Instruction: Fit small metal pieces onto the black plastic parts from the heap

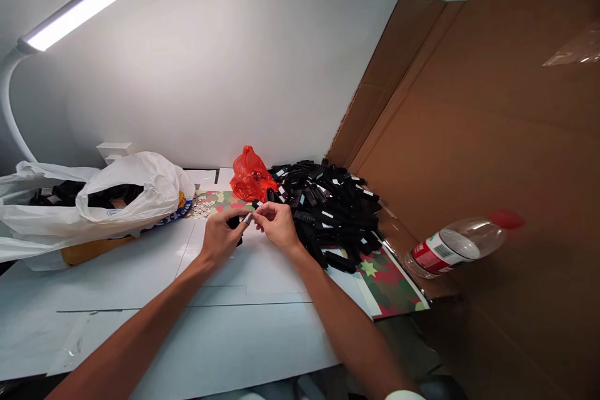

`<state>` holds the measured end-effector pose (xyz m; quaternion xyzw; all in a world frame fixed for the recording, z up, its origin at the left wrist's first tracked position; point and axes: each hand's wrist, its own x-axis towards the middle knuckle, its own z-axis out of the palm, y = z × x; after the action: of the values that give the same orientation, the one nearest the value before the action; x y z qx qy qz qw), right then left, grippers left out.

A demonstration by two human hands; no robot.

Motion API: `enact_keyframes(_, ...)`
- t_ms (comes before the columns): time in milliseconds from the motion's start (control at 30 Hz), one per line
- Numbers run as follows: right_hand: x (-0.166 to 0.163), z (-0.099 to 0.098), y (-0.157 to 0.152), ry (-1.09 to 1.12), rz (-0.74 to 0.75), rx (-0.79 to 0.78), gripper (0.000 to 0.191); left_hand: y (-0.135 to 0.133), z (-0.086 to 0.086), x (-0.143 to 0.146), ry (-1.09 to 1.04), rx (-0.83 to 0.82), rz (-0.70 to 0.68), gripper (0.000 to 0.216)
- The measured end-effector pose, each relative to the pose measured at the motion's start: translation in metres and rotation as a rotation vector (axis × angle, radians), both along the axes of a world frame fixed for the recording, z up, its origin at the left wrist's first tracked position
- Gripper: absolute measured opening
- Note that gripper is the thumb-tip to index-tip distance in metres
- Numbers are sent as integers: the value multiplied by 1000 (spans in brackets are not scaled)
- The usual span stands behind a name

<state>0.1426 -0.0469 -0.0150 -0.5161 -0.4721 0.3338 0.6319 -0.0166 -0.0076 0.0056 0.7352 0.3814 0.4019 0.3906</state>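
My left hand (224, 235) is closed around a small black part, with a little silvery piece (247, 219) pinched at its fingertips. My right hand (277, 224) meets it fingertip to fingertip, pinching a small black piece with a white label (257, 204). Both hands hover just above the white tabletop (140, 275), right next to a big heap of black parts with white labels (330, 206). A small scatter of tiny pale pieces (202, 207) lies just beyond my left hand.
A red plastic bag (250, 176) sits behind the hands. A white plastic bag (117, 197) holding dark parts lies at left. A clear bottle with red cap (457, 242) lies against a cardboard sheet (469, 119) at right. A desk lamp (94, 0) shines overhead.
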Motion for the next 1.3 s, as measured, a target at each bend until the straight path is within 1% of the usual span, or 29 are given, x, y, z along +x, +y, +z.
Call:
enact_keyframes(167, -1, -3, 0, -70, -48, 4, 28, -1, -1, 1, 70, 80, 49, 20)
enact_keyframes(267, -3, -5, 0, -117, -82, 5, 24, -1, -2, 2, 83, 83, 56, 19)
enact_keyframes(400, -4, -7, -1, -156, -113, 3, 24, -1, -2, 2, 77, 77, 68, 16)
enact_keyframes(533, -4, -7, -1, -142, -96, 6, 27, -1, 1, 2, 26, 46, 68, 13)
enact_keyframes(600, -4, -5, 0, -95, -66, 14, 31, -1, 3, 3, -32, -7, 37, 16)
enact_keyframes(700, -3, -1, -1, -7, -20, 27, 35, -1, 8, 4, -141, -161, -59, 31)
enact_keyframes(767, -2, 3, -3, 49, -4, 37, 37, 0, 11, 5, -199, -245, -95, 39)
enact_keyframes(867, 2, 8, -6, 120, -10, 59, 39, 3, 11, 5, -252, -279, -68, 43)
enact_keyframes(967, 5, 11, -9, 195, 11, 66, 44, 8, 8, 4, -302, -325, -31, 46)
enact_keyframes(1100, 7, 8, -9, 242, 69, 55, 46, 15, 4, 2, -393, -433, 20, 41)
enact_keyframes(1200, 7, 4, -7, 205, 75, 6, 47, 17, 6, 1, -484, -588, 34, 27)
enact_keyframes(1300, 7, 0, -5, 183, 90, -63, 49, 16, 10, 1, -572, -710, 13, 17)
